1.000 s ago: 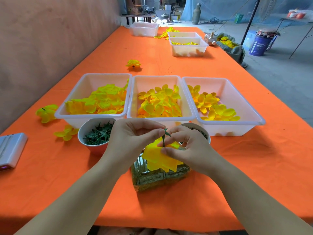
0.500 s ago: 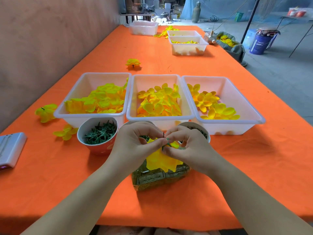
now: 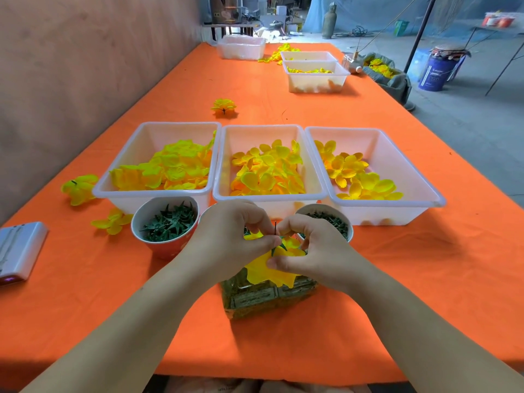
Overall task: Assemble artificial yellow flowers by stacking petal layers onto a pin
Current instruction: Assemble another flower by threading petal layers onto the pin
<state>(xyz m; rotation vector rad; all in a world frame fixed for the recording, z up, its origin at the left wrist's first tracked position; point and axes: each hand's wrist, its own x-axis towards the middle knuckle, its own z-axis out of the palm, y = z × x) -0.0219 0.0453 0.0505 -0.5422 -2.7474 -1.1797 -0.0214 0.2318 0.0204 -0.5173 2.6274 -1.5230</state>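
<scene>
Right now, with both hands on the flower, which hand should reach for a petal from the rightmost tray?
Right, probably. The right hand sits nearest the rightmost tray, with only a bowl between. The left hand pinches the pin and can hold the petal layer steady.

The left arm [image 3: 136, 316] and right arm [image 3: 411, 316] reach forward and meet in the middle. The left hand [image 3: 232, 239] has curled fingers, and its thumb and first finger pinch the pin [image 3: 275, 228]. The right hand [image 3: 317, 251] is curled too. It touches the left hand and pinches the petal [image 3: 263, 272] with its thumb on top.
</scene>
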